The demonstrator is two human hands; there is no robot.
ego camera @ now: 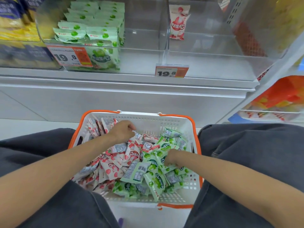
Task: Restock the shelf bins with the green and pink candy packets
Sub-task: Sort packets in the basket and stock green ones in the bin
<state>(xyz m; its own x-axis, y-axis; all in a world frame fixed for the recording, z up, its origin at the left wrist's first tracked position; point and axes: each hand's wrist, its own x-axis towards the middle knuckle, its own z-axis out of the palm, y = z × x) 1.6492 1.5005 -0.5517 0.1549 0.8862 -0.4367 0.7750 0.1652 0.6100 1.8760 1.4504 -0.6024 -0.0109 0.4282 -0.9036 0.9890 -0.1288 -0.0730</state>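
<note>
A white basket with orange handles [144, 119] sits between my knees, heaped with pink candy packets [115, 162] on its left side and green candy packets [154, 178] on its right. My left hand [122, 130] reaches into the far part of the basket and pinches a pink packet with curled fingers. My right hand [172, 157] digs into the green pile, its fingers curled round a green packet and partly hidden. On the shelf above, the left clear bin [141, 51] holds stacked green packets [92, 30]. The right clear bin [213, 60] holds one pink packet [178, 22].
Two 19.8 price tags, the left tag [69, 56] and the right tag [171, 72], hang on the bin fronts. Yellow and blue goods [16, 27] fill the shelf to the left. An orange-and-yellow display [279, 97] stands at the right. A white cabinet front [115, 99] runs below the shelf.
</note>
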